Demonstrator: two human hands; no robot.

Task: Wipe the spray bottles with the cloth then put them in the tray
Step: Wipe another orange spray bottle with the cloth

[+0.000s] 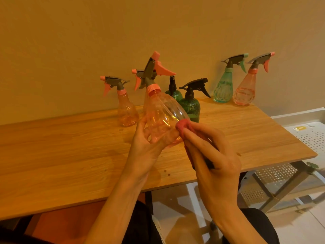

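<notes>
left hand grips the tilted bottle; right hand pinches the cloth against it; hard rubbing could slip it loose.

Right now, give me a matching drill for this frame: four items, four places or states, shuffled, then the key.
Items:
1. Held bottle
2. Cloth
3. Teal bottle
4. Tray

Places or states:
A. Standing at the table's far right, beside a pink bottle
B. Off the table's right edge, white, perforated
C. Tilted above the table, gripped by the left hand
D. Pinched by the right hand, pressed against a bottle's side

Pairs: 1-C, 2-D, 3-A, 4-B
</notes>
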